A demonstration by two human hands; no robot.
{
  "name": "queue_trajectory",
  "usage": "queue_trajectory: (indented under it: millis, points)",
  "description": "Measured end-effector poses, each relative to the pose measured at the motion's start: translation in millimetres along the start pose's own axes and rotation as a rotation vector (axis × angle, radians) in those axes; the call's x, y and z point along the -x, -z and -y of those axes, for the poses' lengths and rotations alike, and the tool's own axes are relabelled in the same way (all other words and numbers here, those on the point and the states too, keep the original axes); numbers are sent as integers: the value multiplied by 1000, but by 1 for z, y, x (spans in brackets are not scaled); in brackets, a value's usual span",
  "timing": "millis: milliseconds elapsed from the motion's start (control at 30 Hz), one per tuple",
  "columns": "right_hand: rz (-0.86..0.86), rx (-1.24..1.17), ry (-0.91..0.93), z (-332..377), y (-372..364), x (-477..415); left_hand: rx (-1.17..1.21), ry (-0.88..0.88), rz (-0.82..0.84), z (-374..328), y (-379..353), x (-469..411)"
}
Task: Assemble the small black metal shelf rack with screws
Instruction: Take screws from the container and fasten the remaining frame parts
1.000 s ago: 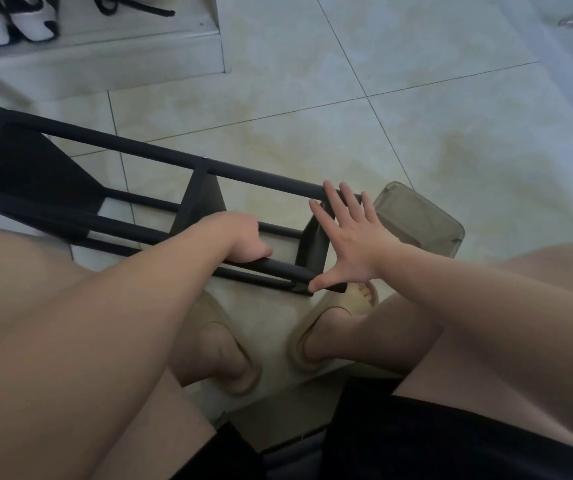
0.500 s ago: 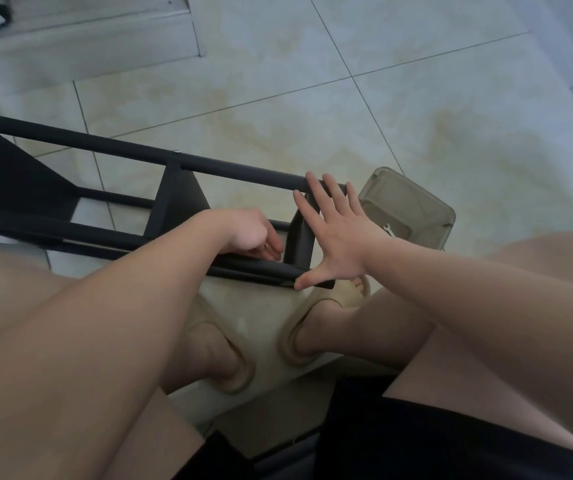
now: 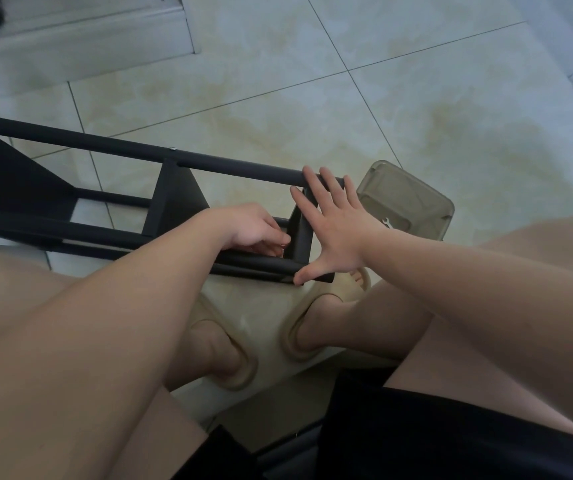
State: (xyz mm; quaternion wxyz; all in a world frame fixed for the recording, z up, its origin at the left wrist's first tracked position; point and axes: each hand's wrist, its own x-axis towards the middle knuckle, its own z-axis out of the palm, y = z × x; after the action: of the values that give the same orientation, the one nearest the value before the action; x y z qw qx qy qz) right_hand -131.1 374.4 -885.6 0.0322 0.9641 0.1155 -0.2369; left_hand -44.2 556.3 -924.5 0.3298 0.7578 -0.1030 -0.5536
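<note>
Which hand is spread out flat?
The right hand: its fingers are straight and fanned against the rack. The left hand has curled fingers.

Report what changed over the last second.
The left hand left its hold on the lower bar and moved right. Its fingers now curl at the inner face of the end panel; whether they pinch anything cannot be seen. The right hand stayed flat against the panel's outer side, thumb by the bar's end. The rack and box did not move.
</note>
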Motion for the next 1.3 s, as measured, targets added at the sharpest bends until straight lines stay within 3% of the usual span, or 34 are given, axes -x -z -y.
queue_trajectory:
  millis: [233, 900, 1300]
  points:
    - [10, -13, -2, 1, 1, 0, -21, 5, -18, -11, -13, -4]
    - [-4, -25, -18, 2, 0, 1, 61, 218, 251, -16, -15, -7]
    - [14, -21, -24, 3, 2, 0, 52, 160, 177, -19, -17, -5]
